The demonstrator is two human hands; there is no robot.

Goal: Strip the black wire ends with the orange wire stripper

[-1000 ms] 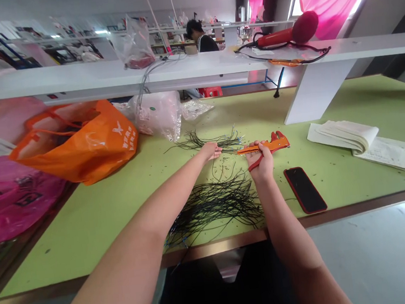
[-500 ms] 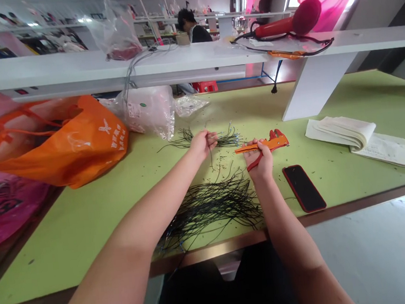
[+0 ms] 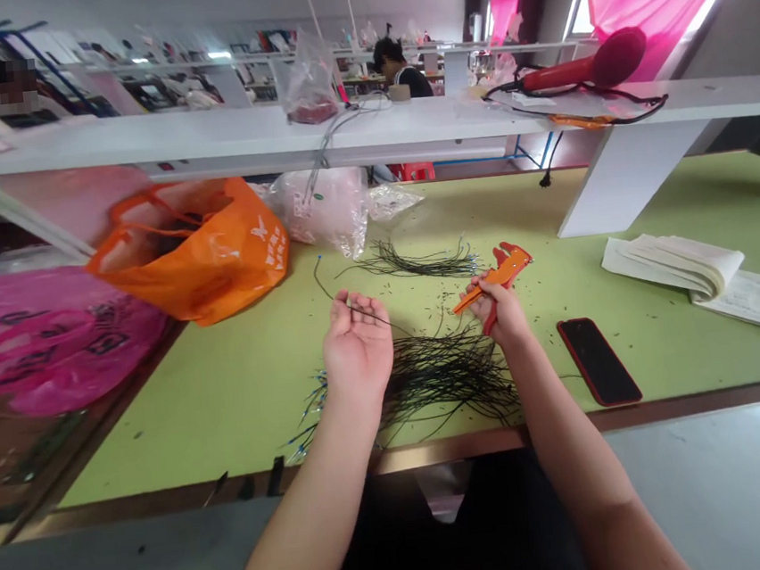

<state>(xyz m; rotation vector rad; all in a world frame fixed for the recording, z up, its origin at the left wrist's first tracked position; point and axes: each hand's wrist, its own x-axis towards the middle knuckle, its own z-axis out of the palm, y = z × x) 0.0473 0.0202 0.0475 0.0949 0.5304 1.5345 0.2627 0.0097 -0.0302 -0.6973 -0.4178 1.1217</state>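
Observation:
My left hand (image 3: 357,345) is palm up with its fingers loosely curled, holding a black wire (image 3: 321,282) that runs across the fingers; its blue-tipped end sticks up to the left. In my right hand (image 3: 500,309) is an orange and red wire stripper (image 3: 501,275), its jaw end pointing up and to the right. Below and between the hands lies a large pile of black wires (image 3: 448,372), with blue tips on the left. Beyond my hands a smaller bundle of black wires (image 3: 418,266) rests with its tips towards the right.
A phone (image 3: 599,361) and folded papers (image 3: 687,264) lie to the right. An orange bag (image 3: 217,265), a pink bag (image 3: 56,343) and a clear plastic bag (image 3: 322,205) stand to the left. A white shelf (image 3: 219,144) carries a red heat gun (image 3: 574,71). A person (image 3: 410,71) sits beyond.
My left hand has moved back from the smaller bundle towards me, bringing a wire. My right hand has turned the wire stripper slightly. The view has swung a little left.

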